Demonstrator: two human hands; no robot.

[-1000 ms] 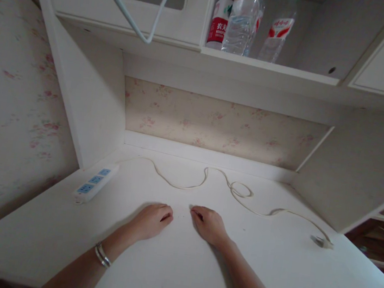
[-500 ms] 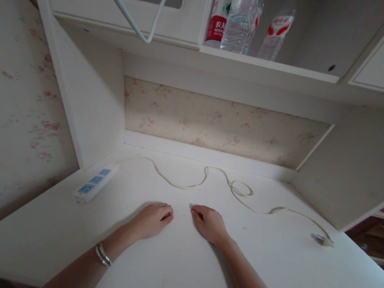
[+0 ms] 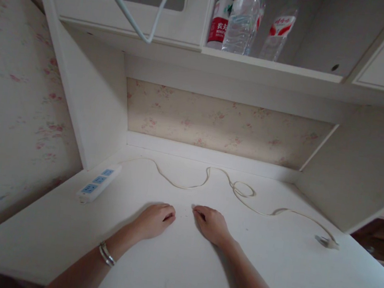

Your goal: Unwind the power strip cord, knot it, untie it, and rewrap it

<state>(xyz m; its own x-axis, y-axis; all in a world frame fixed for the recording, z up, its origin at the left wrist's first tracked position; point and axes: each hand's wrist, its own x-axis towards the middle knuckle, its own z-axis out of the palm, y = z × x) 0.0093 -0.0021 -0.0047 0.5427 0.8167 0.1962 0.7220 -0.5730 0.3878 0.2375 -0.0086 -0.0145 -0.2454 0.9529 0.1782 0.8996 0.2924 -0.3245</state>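
My left hand point(image 3: 156, 219) rests on the white desk point(image 3: 169, 272), its fingers curled in and nothing seen in it. Two silver bangles point(image 3: 107, 254) circle that wrist. A short gap away, my right hand point(image 3: 212, 224) lies on the same surface, also loosely closed, with no object showing in its grip. Behind both hands a thin cream cord point(image 3: 186, 187) winds across the desk, touching neither. It runs from a white power strip point(image 3: 99, 184) with blue sockets on the left, makes a loop, and ends at a plug point(image 3: 331, 244) on the right.
Above the desk is a white cabinet with an open shelf point(image 3: 274, 66). On it stand clear plastic bottles point(image 3: 277, 35) and a red-labelled bottle point(image 3: 219, 23). A pale cable point(image 3: 124, 9) hangs at the upper left. Side panels point(image 3: 361, 160) bound the desk.
The whole view has shifted slightly, so everything appears a little further right. Both hands keep the same pose on the desk.
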